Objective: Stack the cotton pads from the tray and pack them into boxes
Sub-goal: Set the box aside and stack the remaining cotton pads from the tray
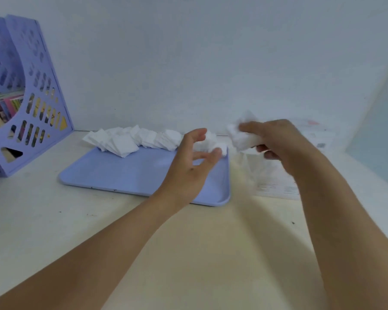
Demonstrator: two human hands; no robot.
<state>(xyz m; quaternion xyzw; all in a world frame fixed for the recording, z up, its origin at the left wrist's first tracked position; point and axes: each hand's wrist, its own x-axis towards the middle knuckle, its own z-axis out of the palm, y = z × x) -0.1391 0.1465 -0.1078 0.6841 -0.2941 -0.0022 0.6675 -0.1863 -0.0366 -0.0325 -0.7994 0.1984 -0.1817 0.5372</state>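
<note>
One lilac tray (126, 173) lies on the pale table (54, 220), its long side running left to right. Along its far edge a loose row of white square cotton pads (130, 139) lies overlapping and tilted; there are too many, too jumbled, to count. The tray's near part is bare. The right hand (278, 139), raised just right of the tray, grips a small stack of pads (244, 137), long axis roughly level; the number in it is blurred. The left hand (193, 162) hovers over the tray's right end, fingers loosely spread, fingertips touching the last pads, grasping nothing clearly. One purple file holder (27, 97) with books stands at left. White packaging (276, 180) lies behind the right arm.
</note>
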